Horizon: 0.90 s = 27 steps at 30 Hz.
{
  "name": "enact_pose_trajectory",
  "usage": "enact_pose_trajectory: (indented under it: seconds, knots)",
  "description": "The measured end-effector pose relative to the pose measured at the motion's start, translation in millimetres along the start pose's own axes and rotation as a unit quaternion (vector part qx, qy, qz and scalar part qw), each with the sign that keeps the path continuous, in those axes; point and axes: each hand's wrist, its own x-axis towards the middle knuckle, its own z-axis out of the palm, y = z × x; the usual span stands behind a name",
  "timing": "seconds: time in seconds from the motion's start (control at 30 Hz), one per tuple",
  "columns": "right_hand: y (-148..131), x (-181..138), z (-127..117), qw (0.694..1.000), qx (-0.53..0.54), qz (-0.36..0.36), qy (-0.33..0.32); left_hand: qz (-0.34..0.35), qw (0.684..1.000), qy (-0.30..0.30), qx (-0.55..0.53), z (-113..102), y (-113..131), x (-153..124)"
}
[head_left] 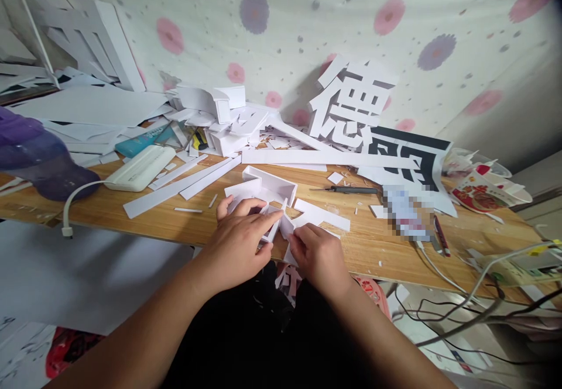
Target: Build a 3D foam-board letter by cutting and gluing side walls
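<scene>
There are two hands [241, 240], one purple bottle [41, 155], one power bank [143, 168] and one dark-handled tool [355, 189].

Looks like a home craft corner — flowered wall covering [211, 38], wooden table [364, 257] strewn with white strips [211, 177], cut-out character [325, 107], purple bottle [41, 155], paper bowl [476, 191] — makeshift workshop.
</scene>
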Motion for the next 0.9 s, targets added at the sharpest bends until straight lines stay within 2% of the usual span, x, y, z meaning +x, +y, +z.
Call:
enact_pose_trajectory:
  seconds: [0.53,0.67,0.9]
  knots:
    - [3.2,-3.3,3.1,0.998,0.012,-0.007,0.054,-0.004,1.000,0.007,0.004,0.0,0.6,0.5]
    - [3.0,-3.3,1.4,0.999,0.023,-0.009,0.039,-0.003,1.000,0.004,0.002,-1.0,0.5,0.0]
    - [-0.5,-1.0,4.1,0.998,-0.036,-0.024,0.043,-0.001,1.000,0.006,0.008,0.3,0.5,-0.3]
